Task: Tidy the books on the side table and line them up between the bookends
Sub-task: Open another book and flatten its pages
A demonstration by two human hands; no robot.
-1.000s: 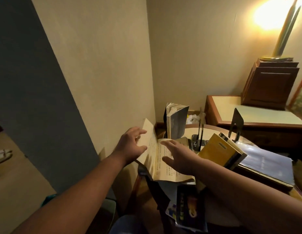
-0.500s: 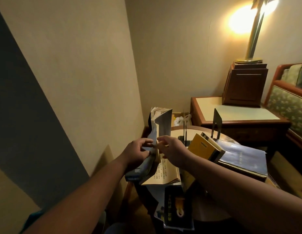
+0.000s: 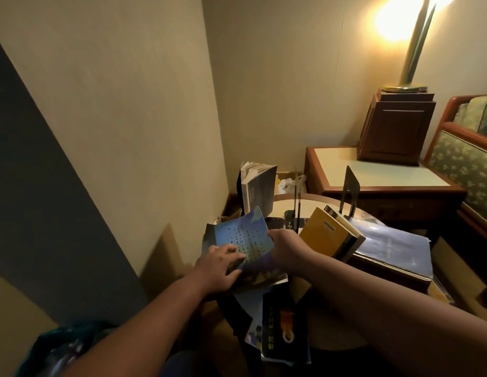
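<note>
So we're holding the blue book (image 3: 241, 236) with both hands, just above the near left part of the round side table (image 3: 314, 206). Our left hand (image 3: 220, 265) is lying on its cover, fingers fairly straight and spread over the printed lines. Our right hand (image 3: 284, 246) is gripping the book's right edge, fingers curled round it. The book is tilting, with its cover bending up at the far corner.

Behind it another book (image 3: 257, 189) is standing upright at the table's far left, pages fanning at the top. The two bookends are standing apart: the thin one (image 3: 298, 202), seen edge-on, and the black one (image 3: 349, 187) further right. A yellow book (image 3: 328, 235) is leaning at a slant between them, resting against a big blue book (image 3: 391, 246) lying flat. A dark book (image 3: 284, 330) is hanging over the table's near edge.
</note>
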